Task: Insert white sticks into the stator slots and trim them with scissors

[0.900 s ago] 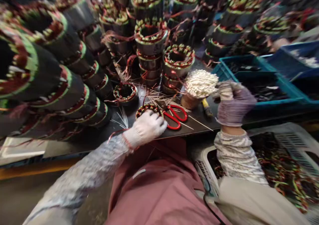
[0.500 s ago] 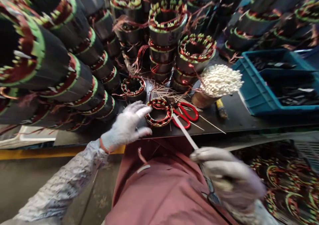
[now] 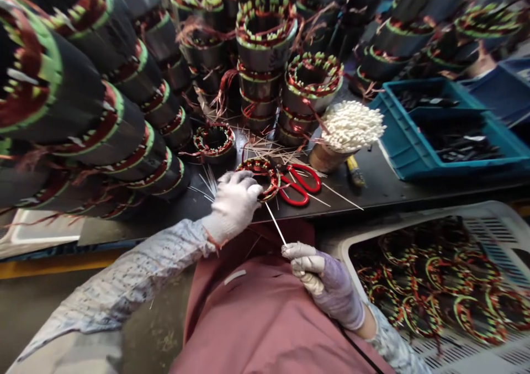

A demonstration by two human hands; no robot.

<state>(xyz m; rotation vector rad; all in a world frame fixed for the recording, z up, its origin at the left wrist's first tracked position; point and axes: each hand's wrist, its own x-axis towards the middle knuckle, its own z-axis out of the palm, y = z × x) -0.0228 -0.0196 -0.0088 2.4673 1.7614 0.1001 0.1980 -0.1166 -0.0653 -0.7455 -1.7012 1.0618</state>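
Pinching white strip (image 3: 275, 225) in right hand (image 3: 323, 280), near, right of centre; slanting its far end toward near rim of ring (image 3: 273, 184), on table (image 3: 389, 191) by near edge. Covering ring's left side with left hand (image 3: 236, 200), bent-fingered; cannot tell whether gripping. Noting scissors (image 3: 297, 203) just right of ring, cup (image 3: 329, 159) farther right, stacked stators (image 3: 261, 53) beyond.

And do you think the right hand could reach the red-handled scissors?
Probably yes: the scissors' red handles lie uncovered near the table edge, though the right hand holds a white stick.
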